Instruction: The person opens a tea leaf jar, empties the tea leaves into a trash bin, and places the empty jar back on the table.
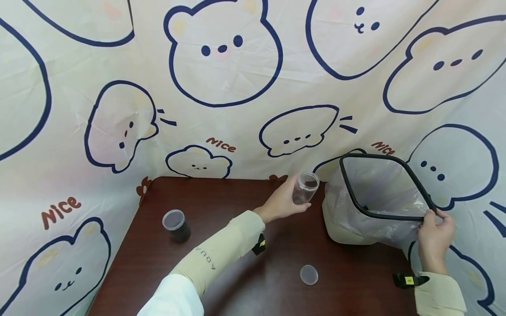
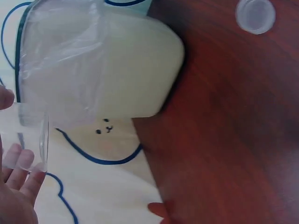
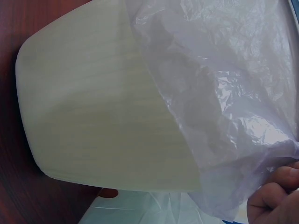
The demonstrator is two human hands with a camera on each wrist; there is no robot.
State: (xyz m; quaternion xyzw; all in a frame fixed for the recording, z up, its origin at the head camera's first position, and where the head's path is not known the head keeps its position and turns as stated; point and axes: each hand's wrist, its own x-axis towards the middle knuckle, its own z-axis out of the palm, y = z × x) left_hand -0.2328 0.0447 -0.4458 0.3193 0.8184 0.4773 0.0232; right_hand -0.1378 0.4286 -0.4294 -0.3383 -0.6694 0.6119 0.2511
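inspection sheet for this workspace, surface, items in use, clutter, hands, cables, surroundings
surface: dark reddish-brown table, wood-like grain
job's things: clear jar, held above the table; pale bin, lined with a plastic bag and topped by a black rim
clutter: round lid lying loose; lidded jar with dark contents, upright at the left
grips: left hand holds the clear jar beside the bin; right hand holds the black rim's near right corner
cables: nothing seen
surroundings: pale cloth printed with cartoon animals, behind and beside the table
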